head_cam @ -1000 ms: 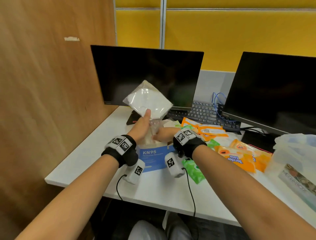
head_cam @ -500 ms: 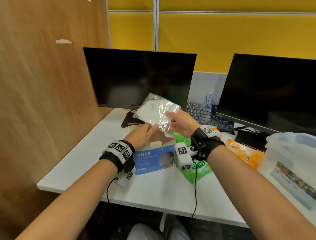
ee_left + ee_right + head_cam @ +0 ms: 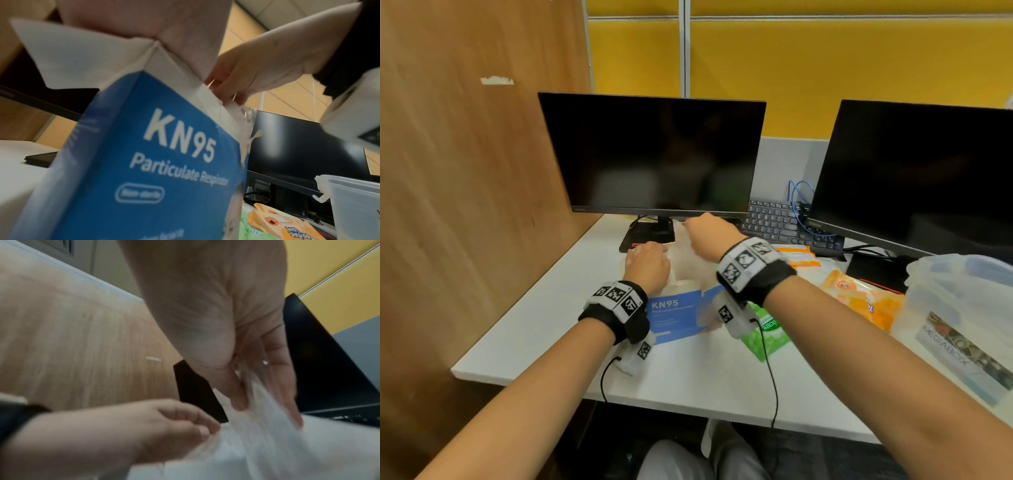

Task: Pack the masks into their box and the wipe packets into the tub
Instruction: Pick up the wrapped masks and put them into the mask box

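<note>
The blue KN95 mask box (image 3: 674, 313) stands open on the white desk (image 3: 544, 308). My left hand (image 3: 645, 255) grips the box's top at its left side; the left wrist view shows the box front (image 3: 154, 162) close up. My right hand (image 3: 698, 228) pinches a white mask in a clear pouch (image 3: 685, 255) and holds it in the box's opening. In the right wrist view, thumb and fingers (image 3: 238, 400) clamp the pouch (image 3: 273, 434). Orange wipe packets (image 3: 866, 301) and a green one (image 3: 767, 332) lie right of the box. The clear tub (image 3: 962, 308) stands at the far right.
Two dark monitors (image 3: 654, 154) (image 3: 921, 178) and a keyboard (image 3: 777, 222) stand behind the box. A wooden partition (image 3: 465, 205) walls off the left side. The desk's front edge (image 3: 688, 401) runs below my wrists.
The pouched mask came down from in front of the monitor into the box's opening. My left hand let go of it and settled on the box's top.
</note>
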Demonstrator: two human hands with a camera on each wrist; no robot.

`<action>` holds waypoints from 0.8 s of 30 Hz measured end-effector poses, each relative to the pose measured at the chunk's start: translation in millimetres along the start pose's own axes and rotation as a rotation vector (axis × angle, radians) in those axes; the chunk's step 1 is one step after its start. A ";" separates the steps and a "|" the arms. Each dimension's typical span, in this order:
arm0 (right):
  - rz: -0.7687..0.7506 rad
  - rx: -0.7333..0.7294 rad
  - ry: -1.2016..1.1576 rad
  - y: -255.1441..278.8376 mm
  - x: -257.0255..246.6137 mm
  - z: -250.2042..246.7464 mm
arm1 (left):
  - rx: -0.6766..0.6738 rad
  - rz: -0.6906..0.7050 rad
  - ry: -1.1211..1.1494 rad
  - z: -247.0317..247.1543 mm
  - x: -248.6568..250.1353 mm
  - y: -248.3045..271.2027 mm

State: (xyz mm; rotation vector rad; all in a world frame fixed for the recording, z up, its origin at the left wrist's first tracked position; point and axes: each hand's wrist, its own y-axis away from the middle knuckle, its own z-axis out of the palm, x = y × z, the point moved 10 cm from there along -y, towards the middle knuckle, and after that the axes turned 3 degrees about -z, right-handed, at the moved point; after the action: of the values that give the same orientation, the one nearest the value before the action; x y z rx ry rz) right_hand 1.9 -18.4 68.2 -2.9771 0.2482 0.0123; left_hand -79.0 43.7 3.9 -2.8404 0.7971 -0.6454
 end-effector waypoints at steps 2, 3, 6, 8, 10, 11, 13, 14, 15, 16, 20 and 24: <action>0.022 -0.102 0.030 -6.9 -8.3 24.1 | 0.005 -0.001 0.014 -0.3 -1.1 0.8; 0.032 -0.172 0.040 -8.2 -8.4 37.8 | -0.007 -0.004 0.011 0.5 -1.8 1.6; 0.059 -0.357 0.025 -11.1 -1.9 79.9 | -0.042 -0.004 -0.029 3.8 -4.1 3.2; 0.141 -0.382 -0.026 -10.3 10.2 90.1 | -0.039 0.009 -0.033 4.4 -3.6 3.5; 0.175 -0.394 -0.159 -10.4 12.6 91.5 | -0.044 0.027 -0.011 6.5 -2.1 3.8; 0.195 -0.402 -0.329 -9.1 9.3 93.1 | -0.048 0.033 -0.004 7.1 -2.5 4.0; 0.246 -0.445 -0.760 -6.2 -7.2 99.8 | -0.053 0.036 -0.062 7.1 -8.7 4.1; 0.273 -0.474 -0.918 -7.3 -17.0 101.5 | -0.059 0.033 -0.131 6.6 -13.8 2.9; 0.300 -0.515 -1.025 -7.2 -24.4 105.5 | -0.067 0.022 -0.197 5.8 -20.8 0.9; 0.321 -0.556 -1.108 -7.0 -31.2 110.3 | -0.076 0.004 -0.243 5.0 -27.9 -1.1; 0.138 -0.481 -1.106 -18.9 -42.5 95.0 | -0.056 -0.071 -0.240 -5.4 -32.3 -0.8; 0.052 -0.320 -1.269 -4.3 -15.4 53.4 | 0.159 0.096 -0.116 -26.7 19.1 8.4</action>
State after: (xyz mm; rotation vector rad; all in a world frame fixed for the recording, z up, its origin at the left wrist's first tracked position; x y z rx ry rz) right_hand -12.4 -3.5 16.4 -2.5596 0.1401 1.9440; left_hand -79.8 26.6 33.2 -2.6507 0.8185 -0.5021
